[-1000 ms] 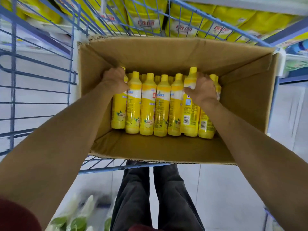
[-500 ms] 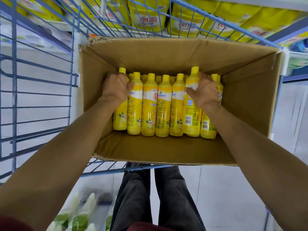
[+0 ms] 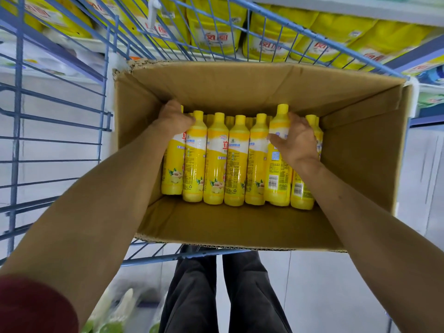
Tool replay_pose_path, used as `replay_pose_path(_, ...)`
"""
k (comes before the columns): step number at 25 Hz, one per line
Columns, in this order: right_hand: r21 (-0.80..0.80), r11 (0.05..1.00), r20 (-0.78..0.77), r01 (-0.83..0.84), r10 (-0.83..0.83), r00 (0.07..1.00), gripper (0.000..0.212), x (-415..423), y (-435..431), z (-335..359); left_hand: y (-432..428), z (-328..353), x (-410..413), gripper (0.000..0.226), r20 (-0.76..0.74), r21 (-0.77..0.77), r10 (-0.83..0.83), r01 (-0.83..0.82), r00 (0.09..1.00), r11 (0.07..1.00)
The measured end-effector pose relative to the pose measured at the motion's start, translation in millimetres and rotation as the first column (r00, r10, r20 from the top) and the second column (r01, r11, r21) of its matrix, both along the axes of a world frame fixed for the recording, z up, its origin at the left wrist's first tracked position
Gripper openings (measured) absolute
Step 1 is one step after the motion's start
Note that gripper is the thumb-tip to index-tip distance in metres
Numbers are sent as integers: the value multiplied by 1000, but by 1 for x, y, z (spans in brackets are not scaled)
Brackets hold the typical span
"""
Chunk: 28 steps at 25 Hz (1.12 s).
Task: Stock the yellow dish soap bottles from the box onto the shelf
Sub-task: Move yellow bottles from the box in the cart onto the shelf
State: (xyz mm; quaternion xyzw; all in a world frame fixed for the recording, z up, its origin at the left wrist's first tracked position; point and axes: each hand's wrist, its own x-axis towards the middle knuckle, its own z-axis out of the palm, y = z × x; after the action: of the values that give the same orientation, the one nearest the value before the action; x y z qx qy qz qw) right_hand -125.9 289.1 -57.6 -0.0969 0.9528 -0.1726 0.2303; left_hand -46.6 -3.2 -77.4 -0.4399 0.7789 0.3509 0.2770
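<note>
**A:** Head view first: where are the yellow dish soap bottles?

**B:** All in the cardboard box, packed in rows along its far wall. The front row has seven across, starting at the box's left wall. More caps show behind them.

**A:** And the box itself?

**B:** It sits on a blue wire cart, with its near edge above the cart's near bar.

**A:** What is the left hand doing?

**B:** The left hand is in the box's far left corner. Its fingers are curled over the neck of the end bottle, first in the row, and grip it.

**A:** The right one?

**B:** The right hand is wrapped round the sixth bottle, thumb across the white label and fingers behind. That bottle stands higher than its neighbours, its cap above theirs.

**A:** Where is the shelf?

**B:** The shelf runs beyond the cart's far side, with yellow pouches lined up beneath its board. Below the box are the person's dark trousers, and a red sleeve shows at the left arm.
</note>
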Motion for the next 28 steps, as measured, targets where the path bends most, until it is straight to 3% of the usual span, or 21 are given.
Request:
replay_pose_path(6, -4, 1000, 16, 22, -22, 1000, 75, 2, 1, 3, -15, -5, 18, 54, -36, 123, 84, -79, 996, 989)
replay_pose_path(10, -13, 1000, 33, 22, -22, 999, 77, 4, 5, 1, -8, -4, 32, 25, -90, 191, 127, -108, 988, 976)
replay_pose_path(15, 26, 1000, 50, -13, 12, 999, 76, 8, 9, 3, 5, 6, 46, 31, -122, 220, 174, -144, 977, 965)
replay_pose_path(24, 17, 1000, 59, 6, -7, 998, 78, 15, 8, 6, 8, 7, 55, 8, -175, 226, 339, -298, 924, 927)
replay_pose_path(28, -11, 1000, 50, 23, -22, 999, 75, 17, 8, 7, 11, 6, 56, 23, -210, 204, 360, -320, 909, 925)
